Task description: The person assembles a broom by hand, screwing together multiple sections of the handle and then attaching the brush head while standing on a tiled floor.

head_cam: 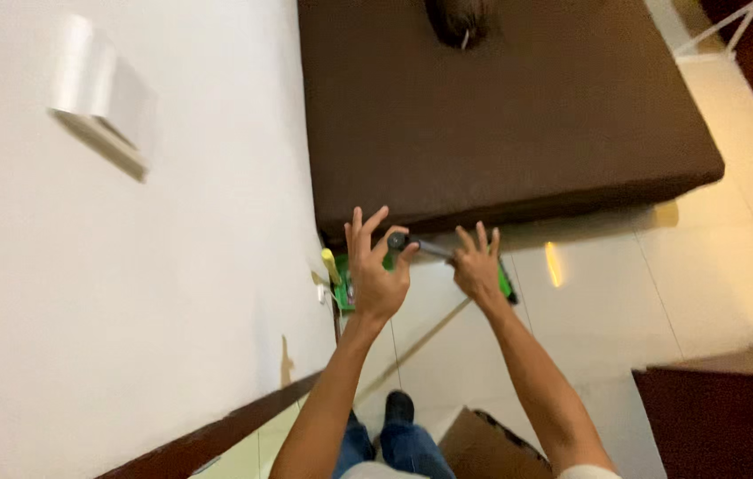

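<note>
I look straight down along a mop handle (425,247), a dark grey pole with a black end cap. My left hand (374,266) touches the cap with thumb and forefinger, its other fingers spread upward. My right hand (477,264) is wrapped round the pole just below, fingers partly raised. The green mop head (344,286) lies on the cream tiled floor (625,293) at the edge of a large dark brown mattress (500,106); most of the head is hidden behind my hands.
A white wall (128,266) runs down the left with a switch plate (97,89) and a dark skirting board (216,435). A cardboard box (483,443) sits by my foot. Dark furniture (722,408) stands at lower right. A dark pillow (458,19) lies on the mattress.
</note>
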